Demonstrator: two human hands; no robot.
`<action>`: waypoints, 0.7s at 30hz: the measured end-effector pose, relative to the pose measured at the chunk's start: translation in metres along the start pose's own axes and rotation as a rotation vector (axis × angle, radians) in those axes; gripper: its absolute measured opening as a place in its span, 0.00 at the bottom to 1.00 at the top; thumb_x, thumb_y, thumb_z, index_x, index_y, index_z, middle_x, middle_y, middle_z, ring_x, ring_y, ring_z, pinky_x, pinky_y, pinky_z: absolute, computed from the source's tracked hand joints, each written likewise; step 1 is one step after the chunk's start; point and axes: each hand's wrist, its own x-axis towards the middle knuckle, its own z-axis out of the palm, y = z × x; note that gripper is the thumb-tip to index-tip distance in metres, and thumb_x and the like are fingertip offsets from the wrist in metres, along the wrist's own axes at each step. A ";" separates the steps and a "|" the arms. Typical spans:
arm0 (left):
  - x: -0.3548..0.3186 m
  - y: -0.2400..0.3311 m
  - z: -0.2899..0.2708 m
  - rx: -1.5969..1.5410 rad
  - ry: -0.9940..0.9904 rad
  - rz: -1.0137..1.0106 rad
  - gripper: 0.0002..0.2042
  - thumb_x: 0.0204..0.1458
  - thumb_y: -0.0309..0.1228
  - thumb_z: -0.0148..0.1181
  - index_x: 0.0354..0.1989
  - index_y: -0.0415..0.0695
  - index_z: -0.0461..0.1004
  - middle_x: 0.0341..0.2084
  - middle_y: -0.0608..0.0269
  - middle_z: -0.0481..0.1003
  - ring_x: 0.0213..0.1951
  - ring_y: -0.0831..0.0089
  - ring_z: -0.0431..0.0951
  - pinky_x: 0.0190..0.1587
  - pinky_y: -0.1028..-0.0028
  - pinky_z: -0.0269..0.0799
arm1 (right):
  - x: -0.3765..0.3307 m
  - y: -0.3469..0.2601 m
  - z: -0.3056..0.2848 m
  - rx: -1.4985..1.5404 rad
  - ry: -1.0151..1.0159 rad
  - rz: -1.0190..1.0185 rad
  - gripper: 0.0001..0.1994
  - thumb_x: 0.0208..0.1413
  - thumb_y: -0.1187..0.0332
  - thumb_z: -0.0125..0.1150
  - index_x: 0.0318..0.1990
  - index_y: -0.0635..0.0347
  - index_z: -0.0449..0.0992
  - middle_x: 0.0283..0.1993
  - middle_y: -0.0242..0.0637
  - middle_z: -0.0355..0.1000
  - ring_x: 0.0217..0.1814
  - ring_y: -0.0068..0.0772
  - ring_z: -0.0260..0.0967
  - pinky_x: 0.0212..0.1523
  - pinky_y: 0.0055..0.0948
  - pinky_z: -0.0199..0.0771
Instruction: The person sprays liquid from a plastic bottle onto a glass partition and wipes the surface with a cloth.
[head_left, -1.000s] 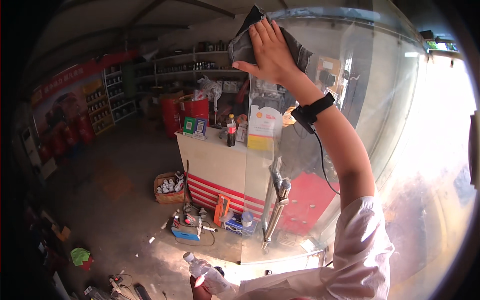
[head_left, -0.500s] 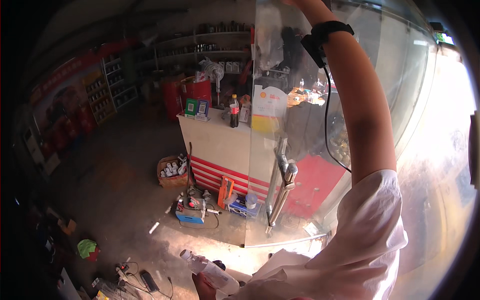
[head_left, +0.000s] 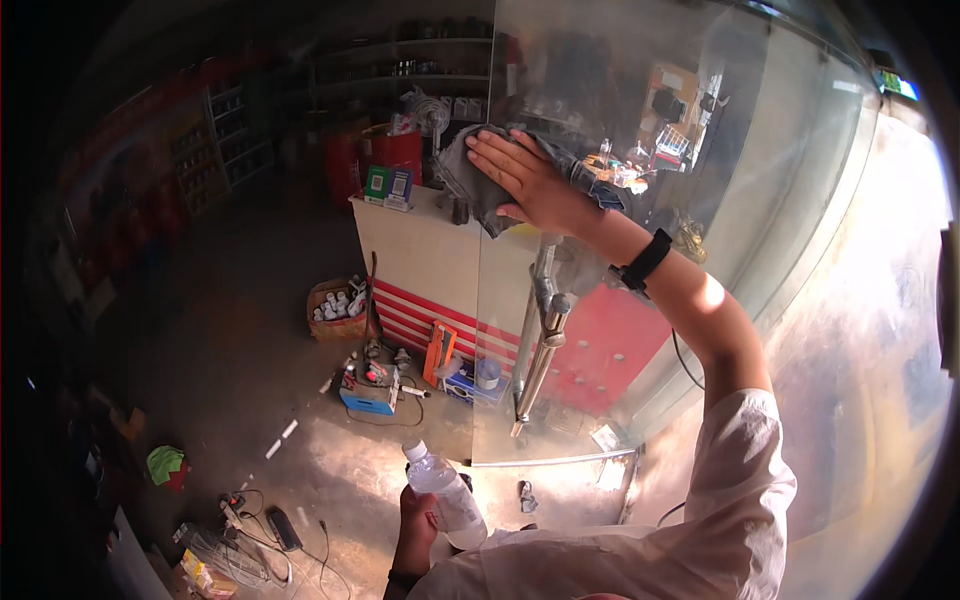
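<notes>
Dim shop floor (head_left: 200, 360) spreads at left, strewn with cables and a cardboard box of small bottles (head_left: 335, 308). Low in the middle, the left hand (head_left: 415, 520) is closed around a clear plastic bottle (head_left: 445, 495) with a white cap. Rightward, the right hand (head_left: 525, 180) lies flat, fingers spread wide, pressing a grey cloth (head_left: 470, 175) against the glass door (head_left: 700, 200) above its metal handle (head_left: 540, 350). Half a second ago that hand reached higher, out past the top edge; now it is lower on the pane.

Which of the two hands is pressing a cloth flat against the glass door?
The right hand, raised high, presses the grey cloth flat on the glass door. The left hand stays low near the body, holding a clear plastic bottle.
</notes>
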 end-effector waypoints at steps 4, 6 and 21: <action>-0.009 -0.014 0.002 -0.001 -0.021 -0.035 0.30 0.44 0.28 0.65 0.58 0.34 0.67 0.48 0.54 0.77 0.50 0.57 0.80 0.55 0.57 0.77 | 0.048 0.054 -0.054 -0.244 0.257 0.088 0.41 0.60 0.49 0.55 0.74 0.62 0.49 0.78 0.40 0.44 0.81 0.39 0.35 0.78 0.45 0.33; -0.018 -0.025 -0.012 -0.035 -0.009 -0.032 0.30 0.44 0.29 0.66 0.58 0.34 0.67 0.48 0.54 0.77 0.50 0.58 0.80 0.55 0.57 0.77 | 0.076 0.066 -0.077 -0.319 0.345 0.112 0.42 0.59 0.48 0.56 0.73 0.64 0.50 0.78 0.42 0.46 0.81 0.39 0.36 0.77 0.45 0.32; -0.056 -0.008 0.011 -0.107 0.147 0.189 0.32 0.49 0.39 0.69 0.59 0.35 0.66 0.49 0.52 0.76 0.49 0.58 0.80 0.52 0.58 0.77 | 0.027 0.000 -0.029 -0.279 0.194 0.330 0.39 0.58 0.41 0.53 0.62 0.72 0.67 0.70 0.54 0.57 0.80 0.47 0.39 0.77 0.47 0.33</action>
